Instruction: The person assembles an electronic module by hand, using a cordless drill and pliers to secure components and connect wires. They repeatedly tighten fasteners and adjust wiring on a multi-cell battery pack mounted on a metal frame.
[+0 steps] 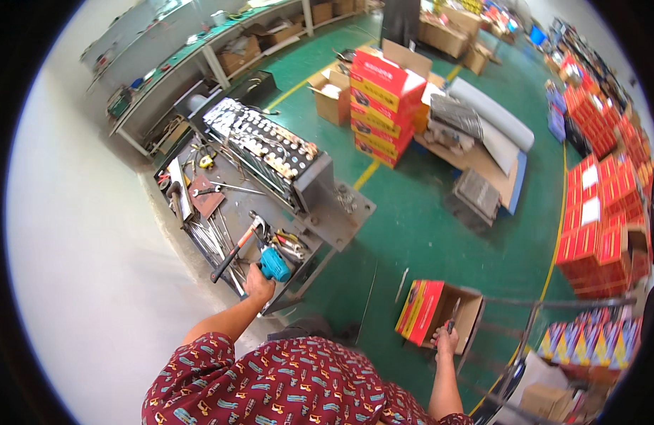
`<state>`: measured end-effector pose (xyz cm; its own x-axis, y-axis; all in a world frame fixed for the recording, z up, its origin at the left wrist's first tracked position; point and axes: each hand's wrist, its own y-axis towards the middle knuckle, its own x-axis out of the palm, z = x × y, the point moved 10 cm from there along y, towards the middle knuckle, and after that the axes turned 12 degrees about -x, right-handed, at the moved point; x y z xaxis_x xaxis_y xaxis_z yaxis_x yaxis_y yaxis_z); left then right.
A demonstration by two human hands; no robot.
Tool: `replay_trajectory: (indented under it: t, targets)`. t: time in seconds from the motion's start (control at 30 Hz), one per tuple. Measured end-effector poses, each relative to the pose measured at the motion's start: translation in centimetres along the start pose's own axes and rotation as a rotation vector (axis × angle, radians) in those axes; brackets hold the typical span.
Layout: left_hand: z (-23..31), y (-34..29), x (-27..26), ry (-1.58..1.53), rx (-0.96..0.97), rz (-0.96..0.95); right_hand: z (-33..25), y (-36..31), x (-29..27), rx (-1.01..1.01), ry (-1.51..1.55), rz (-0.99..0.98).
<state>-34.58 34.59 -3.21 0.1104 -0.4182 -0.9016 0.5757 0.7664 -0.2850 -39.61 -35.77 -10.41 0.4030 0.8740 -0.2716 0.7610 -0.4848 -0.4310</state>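
My left hand (257,283) is closed round the grip of a teal cordless power driver (274,263), at the near corner of a metal workbench (228,185). A claw hammer (236,248) with an orange and black handle lies just beside it. Several pliers-like tools (290,244) lie to the right of the hammer. My right hand (446,341) grips a slim hand tool (452,322) with a dark handle and a pale metal end, whose exact kind I cannot make out. It is over an open red and yellow carton (421,312) on the floor.
A long metal-cased battery pack (263,145) stands on the bench. Metal rods (212,244) and a yellow tape measure (206,161) lie nearby. Stacked red cartons (384,106) stand ahead, more red cartons (589,227) line the right. A metal rail (511,331) stands near my right arm.
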Motion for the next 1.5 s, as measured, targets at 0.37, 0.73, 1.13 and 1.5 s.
replay_trajectory:
  t: [0.37,0.73,1.13,1.5]
  targets:
    - [1.3,-0.7,3.8,-0.164,-0.297,-0.005,-20.6,10.6,16.1,-0.325,-0.063,-0.375]
    - [2.5,-1.2,2.7,-0.029,-0.473,0.352,-16.1,30.4,17.2,-0.325,-0.514,-0.543]
    - [9.4,-6.6,-6.1,-0.177,-1.162,0.562,-38.0,52.6,31.5,-0.459,-0.518,-0.991]
    - [10.1,-7.5,4.2,-0.197,-1.454,0.454,-54.2,42.5,62.2,-0.565,-0.451,-1.375]
